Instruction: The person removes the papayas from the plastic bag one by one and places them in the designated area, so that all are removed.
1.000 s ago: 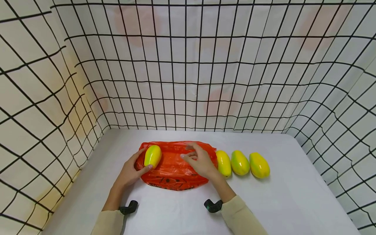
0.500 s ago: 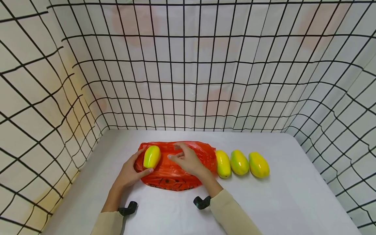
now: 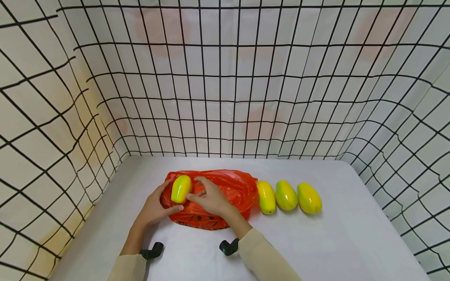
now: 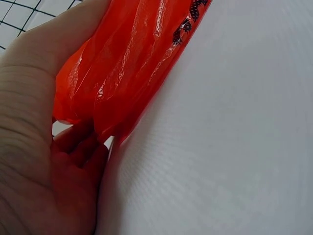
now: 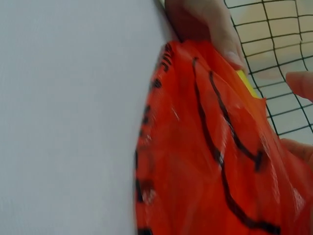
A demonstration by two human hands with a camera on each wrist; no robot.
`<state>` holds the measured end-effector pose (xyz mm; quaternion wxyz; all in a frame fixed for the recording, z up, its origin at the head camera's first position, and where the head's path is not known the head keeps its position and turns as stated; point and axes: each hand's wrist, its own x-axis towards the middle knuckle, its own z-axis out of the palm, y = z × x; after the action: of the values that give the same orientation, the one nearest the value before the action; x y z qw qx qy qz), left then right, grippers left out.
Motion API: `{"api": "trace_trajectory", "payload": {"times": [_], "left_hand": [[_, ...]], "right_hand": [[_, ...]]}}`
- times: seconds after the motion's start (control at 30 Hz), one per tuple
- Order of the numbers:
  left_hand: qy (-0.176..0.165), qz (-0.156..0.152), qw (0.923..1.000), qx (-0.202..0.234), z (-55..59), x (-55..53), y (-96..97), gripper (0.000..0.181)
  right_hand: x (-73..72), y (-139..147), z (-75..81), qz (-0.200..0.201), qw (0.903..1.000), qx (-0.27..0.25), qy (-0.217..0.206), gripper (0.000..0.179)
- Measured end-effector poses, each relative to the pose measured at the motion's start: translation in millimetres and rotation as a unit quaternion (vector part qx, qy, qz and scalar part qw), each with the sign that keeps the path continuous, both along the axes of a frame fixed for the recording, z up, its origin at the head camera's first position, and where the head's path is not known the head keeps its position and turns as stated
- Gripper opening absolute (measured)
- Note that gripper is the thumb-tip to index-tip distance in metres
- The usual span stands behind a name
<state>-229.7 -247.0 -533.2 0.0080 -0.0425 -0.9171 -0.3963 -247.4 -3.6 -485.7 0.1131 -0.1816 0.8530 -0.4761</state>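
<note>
A red plastic bag (image 3: 236, 191) with black print lies spread on the white table. On its left part sits a glossy yellow-green fruit (image 3: 181, 189), shaped like a mango. My left hand (image 3: 154, 207) cups the bag's left end, the thumb along the front and the fingers round the far side; in the left wrist view the bag (image 4: 124, 68) lies between them. From the right, my right hand (image 3: 209, 199) reaches over the bag, fingers loosely bent and parted, thumb tip right at the fruit's lower right side. Nothing is held in it.
Three similar yellow-green fruits, the left one (image 3: 266, 197), the middle one (image 3: 286, 195) and the right one (image 3: 309, 198), lie in a row just right of the bag. A black wire grid (image 3: 228, 100) fences the table (image 3: 351, 234) at the back and sides.
My right hand has moved left across the bag to the fruit's right side. The left hand stays at the bag's left end, and the fruit lies where it was.
</note>
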Motion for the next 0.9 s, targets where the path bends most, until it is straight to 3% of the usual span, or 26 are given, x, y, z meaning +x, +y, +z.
{"api": "trace_trajectory", "payload": {"times": [0.2, 0.57, 0.9], "left_hand": [[0.003, -0.006, 1.0, 0.003, 1.0, 2.3, -0.6, 0.113], [0.013, -0.015, 0.9997, 0.011, -1.7, 2.9, -2.0, 0.113], [0.014, -0.017, 0.9996, 0.018, -0.6, 0.6, -1.1, 0.112]], "right_hand": [[3.1, -15.5, -2.5, 0.001, 0.9997, 0.019, 0.011, 0.076], [6.0, -34.8, -6.8, -0.036, 0.9991, 0.021, -0.003, 0.091], [-2.2, -44.4, -13.2, -0.034, 0.9991, 0.023, 0.004, 0.097]]}}
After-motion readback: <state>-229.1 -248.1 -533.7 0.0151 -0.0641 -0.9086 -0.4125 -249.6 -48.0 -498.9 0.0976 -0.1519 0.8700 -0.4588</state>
